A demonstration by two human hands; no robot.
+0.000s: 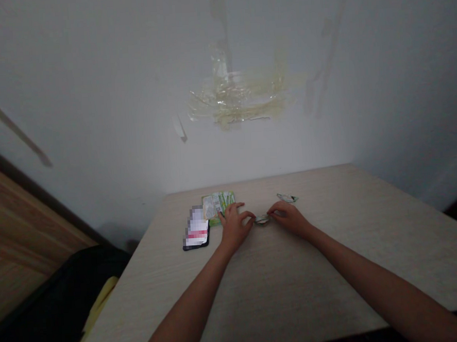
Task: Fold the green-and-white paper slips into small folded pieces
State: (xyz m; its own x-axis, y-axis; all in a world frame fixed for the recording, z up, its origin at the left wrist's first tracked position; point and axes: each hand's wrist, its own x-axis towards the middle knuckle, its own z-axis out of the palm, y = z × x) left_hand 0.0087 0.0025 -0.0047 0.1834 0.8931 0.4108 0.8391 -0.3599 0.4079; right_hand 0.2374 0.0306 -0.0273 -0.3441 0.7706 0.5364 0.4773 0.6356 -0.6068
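Observation:
Between my two hands, low over the table, is a small, thin, pale piece with dark and greenish marks [261, 220], perhaps folded paper; its exact kind is too small to make out. My left hand [235, 225] pinches its left end between thumb and forefinger, the other fingers spread towards a green-and-white printed packet or sheet [214, 205]. At the piece's right end, the fingertips of my right hand [291, 219] are pinched together. A similar small, narrow piece [287, 197] lies just behind my right hand.
A phone [197, 232] with a lit, partly blurred screen lies left of my left hand, touching the printed sheet. The pale wooden table [282, 291] meets a wall with peeling clear tape [239, 95]. Dark and yellow cloth [99, 302] sits beyond the table's left edge.

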